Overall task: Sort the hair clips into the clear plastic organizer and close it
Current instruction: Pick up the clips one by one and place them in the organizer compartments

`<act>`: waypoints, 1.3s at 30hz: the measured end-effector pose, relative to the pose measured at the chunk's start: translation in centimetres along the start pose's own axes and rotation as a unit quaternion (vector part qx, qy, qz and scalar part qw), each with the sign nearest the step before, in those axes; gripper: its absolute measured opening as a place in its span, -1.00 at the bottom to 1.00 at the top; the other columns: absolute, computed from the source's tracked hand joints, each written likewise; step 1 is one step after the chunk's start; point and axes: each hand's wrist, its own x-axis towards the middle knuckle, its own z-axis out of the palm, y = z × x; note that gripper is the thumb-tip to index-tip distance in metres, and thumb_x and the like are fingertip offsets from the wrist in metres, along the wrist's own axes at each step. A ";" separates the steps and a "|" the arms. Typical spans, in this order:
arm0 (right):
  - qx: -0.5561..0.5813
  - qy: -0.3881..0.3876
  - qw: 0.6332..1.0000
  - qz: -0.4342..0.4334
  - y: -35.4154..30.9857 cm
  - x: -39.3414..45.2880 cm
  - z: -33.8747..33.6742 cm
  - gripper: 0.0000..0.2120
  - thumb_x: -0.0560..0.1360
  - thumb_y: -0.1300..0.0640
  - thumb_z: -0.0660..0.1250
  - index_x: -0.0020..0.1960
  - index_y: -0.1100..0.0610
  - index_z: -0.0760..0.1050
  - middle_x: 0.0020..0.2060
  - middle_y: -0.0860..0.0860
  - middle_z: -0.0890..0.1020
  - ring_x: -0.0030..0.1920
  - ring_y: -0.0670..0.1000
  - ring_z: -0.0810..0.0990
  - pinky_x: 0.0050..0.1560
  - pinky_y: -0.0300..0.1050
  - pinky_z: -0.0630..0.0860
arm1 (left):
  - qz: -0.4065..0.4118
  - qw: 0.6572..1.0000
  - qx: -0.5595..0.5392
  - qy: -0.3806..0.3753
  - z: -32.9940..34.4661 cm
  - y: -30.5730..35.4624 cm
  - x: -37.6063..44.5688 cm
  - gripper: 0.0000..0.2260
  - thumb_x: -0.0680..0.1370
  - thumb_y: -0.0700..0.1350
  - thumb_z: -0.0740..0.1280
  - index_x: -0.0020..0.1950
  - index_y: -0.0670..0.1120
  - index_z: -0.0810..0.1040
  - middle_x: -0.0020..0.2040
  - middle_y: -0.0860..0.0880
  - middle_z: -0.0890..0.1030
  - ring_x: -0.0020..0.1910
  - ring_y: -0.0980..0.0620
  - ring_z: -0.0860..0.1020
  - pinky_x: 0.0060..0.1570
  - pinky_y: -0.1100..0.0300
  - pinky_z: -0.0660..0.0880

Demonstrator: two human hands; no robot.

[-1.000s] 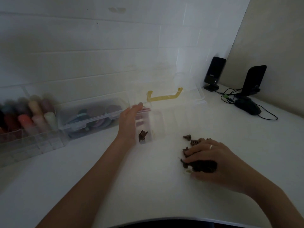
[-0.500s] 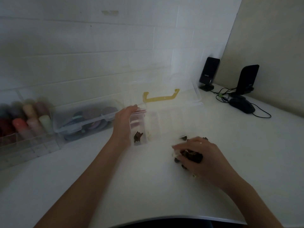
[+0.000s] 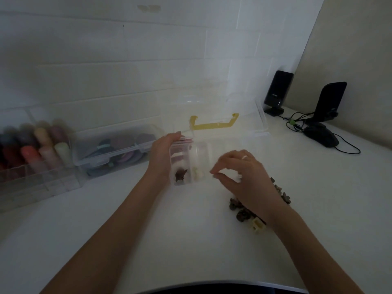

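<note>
Loose hair clips, brown and cream, lie on the white desk in front of the clear plastic organizer. Right hand hovers at the organizer's front edge, fingertips pinched; contents indiscernible. Left hand grips the organizer's left wall. One brown clip lies in its front-left compartment; lid open.

I note the clear plastic organizer open near the worktop's back edge, yellow-handled lid raised. One brown clip and one cream clip occupy adjacent front compartments. Loose hair clips lie nearer the front edge.
</note>
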 end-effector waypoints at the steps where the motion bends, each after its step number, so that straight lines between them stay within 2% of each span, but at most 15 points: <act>1: 0.002 -0.018 1.000 0.015 0.3 -0.6 -0.5 -0.86 0.43 0.18 0.41 -0.10 -0.05 0.62 -0.18 -0.28 0.56 -0.08 -0.20 0.46 -0.07 -0.47 0.33 | -0.002 1.000 -0.002 0.000 0.0 0.0 0.0 -0.82 0.51 -0.10 0.25 0.00 -0.18 0.54 -0.09 -0.10 0.62 -0.10 -0.06 0.58 -0.24 0.20 0.52; 4: -0.035 -0.064 0.997 0.032 1.1 -2.2 -1.7 -0.83 0.43 0.18 0.41 -0.05 -0.06 0.64 -0.19 -0.34 0.53 -0.10 -0.23 0.48 -0.03 -0.35 0.39 | 0.000 1.000 0.005 -0.002 0.0 0.0 0.0 -0.83 0.51 -0.09 0.26 -0.02 -0.17 0.55 -0.12 -0.08 0.63 -0.16 -0.02 0.60 -0.22 0.19 0.51; 7: -0.062 -0.090 0.992 0.066 1.9 -3.1 -1.9 -0.79 0.45 0.15 0.39 0.05 -0.04 0.63 -0.07 -0.20 0.60 0.03 -0.14 0.51 0.11 -0.16 0.42 | 0.001 1.000 0.003 -0.003 0.0 0.0 0.0 -0.84 0.51 -0.10 0.26 -0.03 -0.15 0.54 -0.12 -0.08 0.62 -0.17 -0.01 0.59 -0.24 0.21 0.52; 10: -0.072 -0.124 0.987 0.078 2.4 -3.7 -1.6 -0.71 0.47 0.10 0.38 0.18 -0.05 0.57 0.08 -0.11 0.62 0.16 -0.08 0.50 0.16 -0.23 0.36 | 0.002 1.000 0.004 0.000 0.0 0.0 -0.1 -0.85 0.50 -0.09 0.26 -0.05 -0.15 0.54 -0.11 -0.09 0.62 -0.17 -0.01 0.60 -0.21 0.18 0.52; 13: -0.101 -0.168 0.978 0.070 2.8 -3.8 -1.2 -0.67 0.50 0.04 0.32 0.26 -0.09 0.49 0.23 -0.16 0.54 0.29 -0.06 0.41 0.30 -0.14 0.31 | 0.006 1.000 0.001 0.000 0.0 0.1 -0.3 -0.87 0.51 -0.10 0.25 -0.09 -0.12 0.55 -0.13 -0.07 0.62 -0.18 0.00 0.60 -0.21 0.19 0.52; 16: -0.107 -0.191 0.973 0.079 2.8 -3.6 -1.2 -0.69 0.52 0.03 0.29 0.25 -0.15 0.49 0.31 -0.20 0.46 0.34 -0.07 0.35 0.34 -0.05 0.28 | 0.003 1.000 -0.004 -0.001 0.1 0.1 -0.3 -0.88 0.51 -0.10 0.25 -0.12 -0.11 0.55 -0.14 -0.06 0.63 -0.19 0.01 0.60 -0.21 0.19 0.51; 18: -0.096 -0.195 0.973 0.079 2.7 -3.5 -1.3 -0.75 0.50 0.04 0.32 0.17 -0.16 0.55 0.29 -0.20 0.48 0.33 -0.07 0.36 0.33 -0.02 0.29 | -0.001 1.000 -0.006 -0.002 0.1 0.1 -0.2 -0.88 0.51 -0.11 0.25 -0.10 -0.12 0.55 -0.13 -0.07 0.63 -0.19 0.01 0.60 -0.23 0.21 0.52; 21: -0.070 -0.171 0.980 0.072 2.4 -3.4 -1.4 -0.85 0.45 0.09 0.38 -0.02 -0.10 0.61 0.21 -0.18 0.54 0.25 -0.13 0.40 0.29 -0.10 0.31 | -0.001 1.000 -0.006 -0.004 0.1 0.2 -0.3 -0.84 0.51 -0.11 0.25 -0.01 -0.15 0.54 -0.08 -0.09 0.61 -0.16 0.00 0.59 -0.24 0.22 0.52; 24: 0.001 -0.108 0.991 0.080 1.6 -3.4 -1.6 -0.90 0.43 0.14 0.39 -0.11 -0.05 0.59 0.03 -0.21 0.61 0.06 -0.26 0.46 0.11 -0.25 0.41 | 0.000 1.000 -0.005 -0.006 0.2 0.2 -0.4 -0.87 0.51 -0.12 0.24 -0.07 -0.12 0.55 -0.10 -0.09 0.61 -0.16 0.00 0.58 -0.22 0.21 0.51; 27: 0.075 -0.045 0.992 0.088 0.5 -2.9 -1.8 -0.91 0.42 0.13 0.43 -0.14 -0.04 0.56 -0.21 -0.18 0.62 -0.08 -0.20 0.53 -0.16 -0.34 0.43 | 0.004 1.000 -0.002 -0.006 0.2 0.2 -0.4 -0.88 0.52 -0.12 0.23 -0.09 -0.11 0.54 -0.08 -0.10 0.60 -0.13 -0.01 0.58 -0.22 0.21 0.52; 29: 0.107 -0.003 0.992 0.073 0.2 -2.3 -1.7 -0.88 0.40 0.16 0.45 -0.16 -0.01 0.53 -0.20 -0.19 0.63 -0.15 -0.14 0.57 -0.26 -0.40 0.38 | 0.012 1.000 0.003 -0.009 0.2 0.3 -0.6 -0.88 0.52 -0.13 0.23 -0.11 -0.11 0.54 -0.10 -0.09 0.61 -0.15 0.00 0.59 -0.25 0.24 0.52; 33: 0.093 0.056 0.993 0.048 -0.2 -0.4 -0.8 -0.86 0.40 0.16 0.45 -0.15 0.07 0.49 -0.21 -0.16 0.61 -0.18 -0.11 0.54 -0.24 -0.43 0.34 | 0.019 1.000 0.004 -0.011 0.2 0.3 -0.7 -0.88 0.52 -0.13 0.23 -0.12 -0.11 0.54 -0.08 -0.10 0.60 -0.14 -0.01 0.59 -0.26 0.23 0.53; 35: 0.062 0.055 0.995 0.050 -0.3 0.5 0.0 -0.86 0.41 0.14 0.44 -0.14 0.04 0.47 -0.21 -0.21 0.55 -0.19 -0.16 0.48 -0.22 -0.45 0.31 | 0.016 1.000 0.011 -0.007 0.2 0.3 -0.6 -0.88 0.52 -0.12 0.23 -0.11 -0.11 0.55 -0.07 -0.11 0.61 -0.10 -0.04 0.58 -0.22 0.20 0.53; 39: 0.014 0.034 0.998 0.045 0.2 0.9 0.7 -0.83 0.43 0.13 0.41 -0.02 -0.02 0.48 -0.14 -0.13 0.51 -0.15 -0.25 0.38 -0.13 -0.53 0.27 | 0.009 1.000 0.011 -0.011 0.1 0.1 -0.4 -0.87 0.51 -0.10 0.24 -0.13 -0.11 0.56 -0.09 -0.09 0.62 -0.09 -0.05 0.59 -0.16 0.15 0.52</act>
